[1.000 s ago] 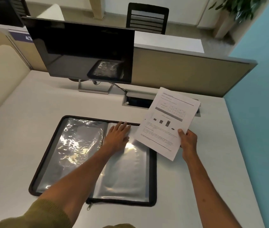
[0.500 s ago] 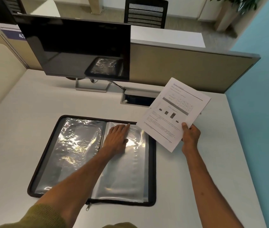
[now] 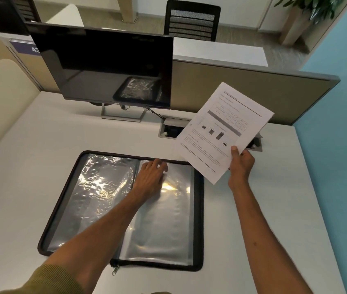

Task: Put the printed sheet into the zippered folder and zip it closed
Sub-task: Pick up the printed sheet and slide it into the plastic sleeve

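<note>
Printed sheet [image 3: 221, 132]: white paper with lines of text, a grey band, a small table and a few dark bars. Held tilted in the air over the far right of the desk, lower corner above the folder's top right corner. Not yet inside.
Right hand [image 3: 241, 164]: pinching the sheet at its lower edge, thumb on the printed face, fingers behind.
Left hand [image 3: 150, 177]: laid flat on the right-hand clear pocket near its top edge, just beside the spine. Fingers straight and close together. Fingertips blurred, so no telling whether a pocket mouth is being lifted.
Zippered folder [image 3: 199, 219]: open flat on the desk, rectangular with rounded corners, dark fabric rim all round.
Left pocket [image 3: 96, 198]: thin glossy film, wrinkled, throwing sharp glints.
Right pocket [image 3: 168, 225]: same film but smoother, with a soft sheen beside the hand.
Zip pull [image 3: 115, 270]: small metal tab at the near edge by the spine. Zip fully undone.
Step in hand: most likely readying a pocket for the sheet. Insertion and zipping not begun.
Next move: probably bringing the sheet down square to the pocket's open edge, though which edge that is cannot be told. Film to be parted by the left hand, since thin plastic tends to cling and catch a paper corner. After that, folding the halves shut and running the pull round the rim.
Desk [image 3: 41, 145]: pale, matt, smooth.
Behind: black monitor [image 3: 104, 66] on a metal foot, and a recessed cable box [image 3: 169, 129] partly hidden by the sheet.
</note>
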